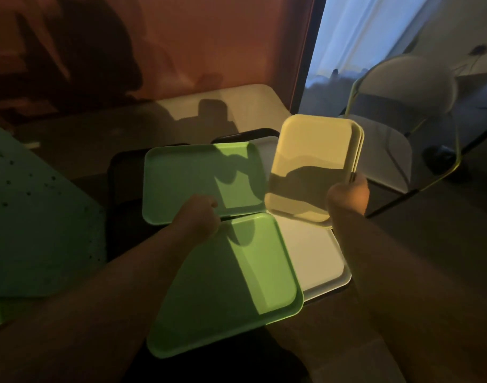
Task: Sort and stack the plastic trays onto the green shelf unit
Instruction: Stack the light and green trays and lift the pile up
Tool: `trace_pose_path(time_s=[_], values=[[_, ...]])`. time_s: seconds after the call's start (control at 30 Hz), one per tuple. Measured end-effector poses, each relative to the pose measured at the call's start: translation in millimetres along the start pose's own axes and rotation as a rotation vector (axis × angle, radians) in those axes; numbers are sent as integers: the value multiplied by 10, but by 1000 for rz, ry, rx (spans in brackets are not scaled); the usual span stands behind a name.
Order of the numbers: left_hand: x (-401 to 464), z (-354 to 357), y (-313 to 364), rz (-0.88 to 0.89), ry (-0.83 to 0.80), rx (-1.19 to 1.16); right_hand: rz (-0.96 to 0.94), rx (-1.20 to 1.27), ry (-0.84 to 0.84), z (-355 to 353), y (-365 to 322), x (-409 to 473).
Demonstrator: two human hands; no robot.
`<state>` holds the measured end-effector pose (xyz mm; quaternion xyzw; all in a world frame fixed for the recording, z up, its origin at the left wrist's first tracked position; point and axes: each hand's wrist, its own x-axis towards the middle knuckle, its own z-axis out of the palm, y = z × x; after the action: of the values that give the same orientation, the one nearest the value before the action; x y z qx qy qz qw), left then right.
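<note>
The room is dim, with one warm patch of light falling across the trays. Take the white tray (317,261) as the landmark, lying flat on the dark surface. Nearest the person, a green tray (237,286) lies tilted across the white tray's left edge, overlapping it, its near corner sticking out towards the person. Just beyond the white tray's far-left corner is the left hand (201,214), closed on the near edge of a second green tray (198,181), thumb on top — that tray is held almost level, left of and a little beyond the white one. Above the white tray's far end the right hand (347,197) is clamped around the right-hand edge of a few yellow trays (314,164) stacked together; how many there are I cannot tell. They stand tipped up, inner face towards the person, lower edge close over the white tray. Under and behind all this, dark trays (120,175) show at the edges, black or nearly so. Well to the left of the white tray lies the green shelf unit (35,211), a perforated panel in shadow, with no tray on the part visible. Beyond the white tray, to the right, stands a pale chair (408,81) with a thin yellow-green frame — near a bright curtained window (361,31)
</note>
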<state>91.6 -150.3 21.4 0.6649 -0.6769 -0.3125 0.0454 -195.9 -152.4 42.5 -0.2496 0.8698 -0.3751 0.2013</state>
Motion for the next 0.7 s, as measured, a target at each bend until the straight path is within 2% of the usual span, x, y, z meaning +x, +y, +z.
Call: trace_pose_path(time_s=[0.13,0.5,0.63,0.7], values=[[-73,-146,-190,-96,-9,86,-61,-9,-101,163,-74,-243],[-322,-326,-875,-361,-168,274,-205,60,-58,289,-425,-460],[-333,-312,-997,-284,-296,349,-315,5,-95,307,-583,-512],[-321,-306,-1042,-240,-337,366,-351,-21,-185,359,-659,-552]])
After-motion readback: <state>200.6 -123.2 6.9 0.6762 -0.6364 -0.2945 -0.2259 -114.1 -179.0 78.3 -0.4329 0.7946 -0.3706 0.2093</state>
